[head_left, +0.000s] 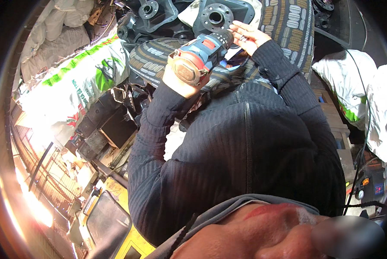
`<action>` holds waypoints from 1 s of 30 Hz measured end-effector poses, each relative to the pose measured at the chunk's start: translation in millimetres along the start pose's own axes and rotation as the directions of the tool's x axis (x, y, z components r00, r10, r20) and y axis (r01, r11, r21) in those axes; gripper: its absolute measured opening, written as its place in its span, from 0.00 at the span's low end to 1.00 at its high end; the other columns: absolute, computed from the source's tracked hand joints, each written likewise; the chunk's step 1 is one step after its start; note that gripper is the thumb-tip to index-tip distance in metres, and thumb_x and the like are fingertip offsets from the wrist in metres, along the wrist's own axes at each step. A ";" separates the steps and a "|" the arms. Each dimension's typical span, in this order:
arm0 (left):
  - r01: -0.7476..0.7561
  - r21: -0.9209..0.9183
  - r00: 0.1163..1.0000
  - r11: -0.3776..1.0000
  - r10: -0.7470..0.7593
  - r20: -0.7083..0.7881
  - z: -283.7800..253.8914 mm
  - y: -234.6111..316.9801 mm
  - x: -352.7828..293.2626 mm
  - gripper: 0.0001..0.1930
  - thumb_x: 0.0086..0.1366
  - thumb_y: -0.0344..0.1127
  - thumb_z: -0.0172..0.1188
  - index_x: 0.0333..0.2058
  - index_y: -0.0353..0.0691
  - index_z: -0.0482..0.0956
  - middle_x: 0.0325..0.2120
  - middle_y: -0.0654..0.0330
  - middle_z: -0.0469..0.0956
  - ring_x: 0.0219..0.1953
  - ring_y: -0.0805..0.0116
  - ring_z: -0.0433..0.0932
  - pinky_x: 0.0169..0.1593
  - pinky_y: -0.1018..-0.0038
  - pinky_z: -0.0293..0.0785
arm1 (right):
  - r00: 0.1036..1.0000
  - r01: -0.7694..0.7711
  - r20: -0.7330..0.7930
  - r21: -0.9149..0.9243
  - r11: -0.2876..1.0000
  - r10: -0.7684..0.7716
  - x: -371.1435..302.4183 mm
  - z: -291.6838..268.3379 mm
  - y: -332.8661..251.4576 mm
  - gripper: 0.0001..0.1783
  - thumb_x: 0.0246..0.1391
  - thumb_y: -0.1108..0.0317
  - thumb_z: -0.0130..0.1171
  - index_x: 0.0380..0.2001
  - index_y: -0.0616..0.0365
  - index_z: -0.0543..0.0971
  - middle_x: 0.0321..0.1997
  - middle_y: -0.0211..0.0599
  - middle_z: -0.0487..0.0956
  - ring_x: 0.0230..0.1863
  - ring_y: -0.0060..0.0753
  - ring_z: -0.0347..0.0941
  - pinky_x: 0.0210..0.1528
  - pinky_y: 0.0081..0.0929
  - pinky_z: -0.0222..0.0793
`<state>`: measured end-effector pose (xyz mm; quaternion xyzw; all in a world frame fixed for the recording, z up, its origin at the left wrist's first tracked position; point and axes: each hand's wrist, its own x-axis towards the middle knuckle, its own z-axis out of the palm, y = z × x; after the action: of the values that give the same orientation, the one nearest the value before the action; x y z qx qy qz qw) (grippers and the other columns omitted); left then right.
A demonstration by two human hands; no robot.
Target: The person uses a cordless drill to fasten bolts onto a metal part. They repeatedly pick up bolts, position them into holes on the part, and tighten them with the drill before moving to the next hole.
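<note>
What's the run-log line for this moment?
left hand: gripping blue-red power drill | right hand: by drill's chuck, contact unclear | ahead: dark flanged part | leftward: white-green bag
</note>
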<state>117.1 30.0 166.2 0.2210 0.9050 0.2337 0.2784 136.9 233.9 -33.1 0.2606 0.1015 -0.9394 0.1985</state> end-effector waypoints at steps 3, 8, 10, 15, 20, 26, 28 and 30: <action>-0.065 0.005 0.998 0.998 0.065 -0.012 3.1 4.3 -7.1 0.25 0.48 0.36 0.64 0.45 0.38 0.68 0.40 0.55 0.73 0.43 0.59 0.73 0.48 0.66 0.67 | 0.990 0.006 0.142 -0.006 1.000 -0.005 -6.0 6.5 -0.8 0.25 0.54 0.76 0.46 0.56 0.66 0.59 0.55 0.48 0.66 0.53 0.41 0.66 0.47 0.24 0.69; -0.069 0.125 0.996 0.990 0.062 0.061 2.5 4.1 -16.3 0.33 0.47 0.40 0.65 0.51 0.38 0.62 0.47 0.52 0.68 0.48 0.56 0.68 0.53 0.66 0.61 | 0.995 0.003 0.103 -0.107 0.994 0.008 -14.8 21.8 -2.4 0.25 0.56 0.75 0.42 0.58 0.65 0.56 0.57 0.49 0.65 0.59 0.40 0.62 0.45 0.21 0.70; -0.031 0.129 0.996 0.991 0.020 0.088 1.2 4.0 -15.8 0.32 0.47 0.40 0.64 0.50 0.38 0.63 0.47 0.52 0.68 0.48 0.55 0.68 0.53 0.66 0.60 | 0.994 -0.004 0.111 -0.103 0.995 0.015 -17.2 25.1 -4.4 0.24 0.57 0.75 0.42 0.57 0.65 0.57 0.57 0.49 0.66 0.57 0.35 0.65 0.44 0.19 0.70; -0.156 0.102 0.987 0.982 0.160 -0.028 0.0 11.1 -12.6 0.18 0.50 0.34 0.63 0.41 0.40 0.74 0.37 0.57 0.75 0.40 0.59 0.74 0.45 0.65 0.68 | 0.994 0.007 0.111 -0.120 0.993 0.007 -13.5 23.6 -4.6 0.23 0.56 0.75 0.43 0.56 0.66 0.59 0.56 0.49 0.67 0.56 0.35 0.66 0.39 0.15 0.71; -0.187 0.140 0.979 0.972 0.197 -0.058 -1.0 14.7 -9.5 0.18 0.49 0.33 0.63 0.41 0.41 0.74 0.37 0.57 0.75 0.41 0.59 0.74 0.44 0.65 0.69 | 0.988 -0.004 0.151 -0.102 0.995 0.020 -9.6 18.3 -5.0 0.23 0.56 0.75 0.43 0.55 0.68 0.59 0.55 0.49 0.67 0.56 0.34 0.66 0.39 0.13 0.72; -0.184 0.167 0.978 0.969 0.165 0.125 -10.7 3.3 -4.7 0.27 0.48 0.36 0.63 0.47 0.38 0.67 0.43 0.54 0.72 0.45 0.58 0.72 0.50 0.68 0.67 | 0.976 -0.098 0.174 -0.172 0.980 0.128 -9.3 17.0 -8.3 0.22 0.56 0.74 0.42 0.55 0.68 0.59 0.56 0.48 0.67 0.56 0.33 0.66 0.45 0.19 0.71; -0.134 0.163 0.982 0.978 0.110 0.153 -13.0 0.6 -3.5 0.25 0.48 0.37 0.63 0.46 0.38 0.69 0.43 0.54 0.73 0.45 0.58 0.72 0.49 0.68 0.67 | 0.981 -0.090 0.162 -0.107 0.990 0.107 -7.6 16.0 -5.3 0.20 0.55 0.71 0.47 0.51 0.68 0.64 0.52 0.46 0.71 0.54 0.36 0.68 0.51 0.28 0.68; -0.131 0.151 0.976 0.980 0.101 0.195 -15.4 -2.4 1.3 0.24 0.47 0.37 0.63 0.44 0.39 0.70 0.42 0.54 0.73 0.45 0.57 0.72 0.49 0.67 0.67 | 0.997 -0.028 -0.078 0.004 1.000 0.028 -3.2 14.2 -1.0 0.18 0.54 0.70 0.50 0.47 0.66 0.68 0.47 0.43 0.73 0.50 0.37 0.70 0.50 0.32 0.69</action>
<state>106.1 24.2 175.7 0.3164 0.8765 0.1531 0.3289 132.6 231.7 -19.3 0.2990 0.1041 -0.9257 0.2070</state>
